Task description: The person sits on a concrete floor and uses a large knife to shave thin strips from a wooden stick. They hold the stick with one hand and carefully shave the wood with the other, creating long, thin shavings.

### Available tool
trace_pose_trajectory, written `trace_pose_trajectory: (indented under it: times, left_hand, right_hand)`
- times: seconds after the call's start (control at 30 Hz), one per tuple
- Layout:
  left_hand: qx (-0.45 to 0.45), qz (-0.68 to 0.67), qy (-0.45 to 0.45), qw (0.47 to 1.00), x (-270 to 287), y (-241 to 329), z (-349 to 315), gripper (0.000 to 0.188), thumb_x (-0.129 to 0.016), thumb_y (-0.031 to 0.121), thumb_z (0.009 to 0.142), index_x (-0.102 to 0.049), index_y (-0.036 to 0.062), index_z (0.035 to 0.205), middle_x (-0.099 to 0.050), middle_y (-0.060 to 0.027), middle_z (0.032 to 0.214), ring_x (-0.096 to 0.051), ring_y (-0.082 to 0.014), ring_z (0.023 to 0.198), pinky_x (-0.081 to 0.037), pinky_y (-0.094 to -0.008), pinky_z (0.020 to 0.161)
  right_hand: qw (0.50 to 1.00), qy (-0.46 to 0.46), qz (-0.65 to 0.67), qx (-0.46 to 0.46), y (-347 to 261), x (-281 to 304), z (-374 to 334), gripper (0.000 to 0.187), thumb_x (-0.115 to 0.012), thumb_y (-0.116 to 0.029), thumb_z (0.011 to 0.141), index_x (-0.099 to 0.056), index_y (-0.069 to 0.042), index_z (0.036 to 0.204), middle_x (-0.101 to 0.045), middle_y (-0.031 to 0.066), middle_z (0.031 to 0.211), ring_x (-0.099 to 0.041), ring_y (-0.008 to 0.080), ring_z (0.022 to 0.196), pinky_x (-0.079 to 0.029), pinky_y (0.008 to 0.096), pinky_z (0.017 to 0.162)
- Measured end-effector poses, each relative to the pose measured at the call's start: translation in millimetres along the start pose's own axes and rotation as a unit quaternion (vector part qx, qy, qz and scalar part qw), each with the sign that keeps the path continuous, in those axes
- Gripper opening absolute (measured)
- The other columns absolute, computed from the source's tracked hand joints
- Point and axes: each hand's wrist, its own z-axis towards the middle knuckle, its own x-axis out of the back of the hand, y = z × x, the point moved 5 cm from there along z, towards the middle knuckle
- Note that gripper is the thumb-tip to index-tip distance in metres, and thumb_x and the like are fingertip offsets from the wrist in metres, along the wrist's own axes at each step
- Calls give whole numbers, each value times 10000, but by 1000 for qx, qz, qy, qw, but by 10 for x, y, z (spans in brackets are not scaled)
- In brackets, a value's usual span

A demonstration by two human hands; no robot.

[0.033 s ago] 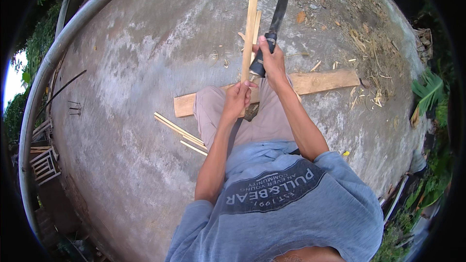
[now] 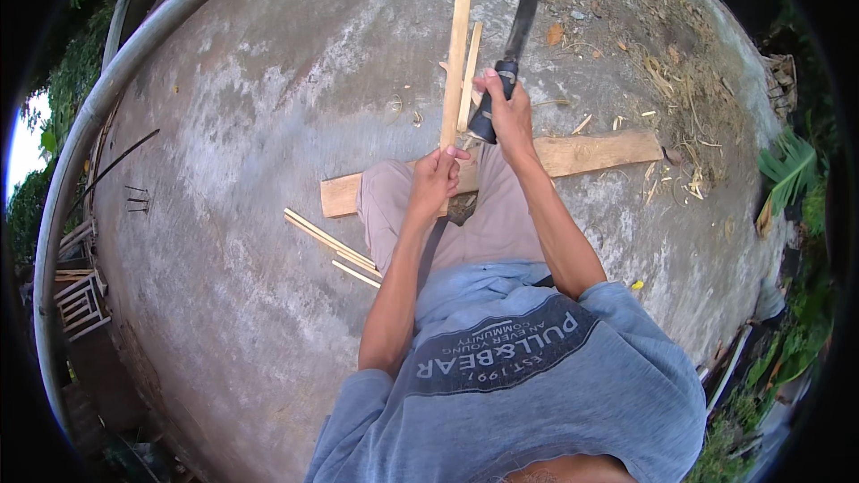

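My left hand (image 2: 435, 177) is closed around the lower part of a long, flat wooden strip (image 2: 458, 49) that points away from me. A long knife (image 2: 521, 25) with a dark blade and a thick black handle is gripped in my right hand (image 2: 512, 121). Its blade points away, to the right of the strip and apart from it. Between strip and knife shows a thinner, paler wooden stick (image 2: 471, 72); whether it lies on the ground is unclear. Under both hands, a wooden plank (image 2: 599, 152) runs crosswise by my legs, partly covered by them.
Several thin sticks (image 2: 331, 241) lie on the concrete ground (image 2: 242, 304) left of my leg. Wood shavings and dry debris (image 2: 667, 80) are scattered to the right. A grey pipe (image 2: 80, 134) curves along the left edge, and green plants (image 2: 792, 170) grow at the right.
My right hand and the knife have shifted slightly right, away from the strip. The strip's far end has tipped a little left, uncovering more of the thin stick.
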Motion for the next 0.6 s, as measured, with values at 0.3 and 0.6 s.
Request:
trace_pose_trajectory:
  times: [0.3, 0.6]
  left_hand:
    - [-64, 208, 139, 966, 147, 224, -169, 328, -538, 272, 1053, -714, -4, 1068, -571, -13, 715, -490, -101, 565, -384, -278, 524]
    - [-146, 388, 220, 883, 6, 356, -337, 284, -555, 202, 1010, -713, -33, 990, -657, -272, 787, -648, -461, 778, -469, -496, 679]
  right_hand:
    - [910, -134, -384, 83, -46, 542, -78, 369, -749, -304, 846, -675, -2, 1045, -711, 182, 837, -705, 322, 794, -534, 415, 715]
    - [794, -244, -543, 123, 281, 384, -330, 338, -736, -310, 807, -715, -111, 1080, -714, 219, 836, -698, 416, 849, -545, 520, 771]
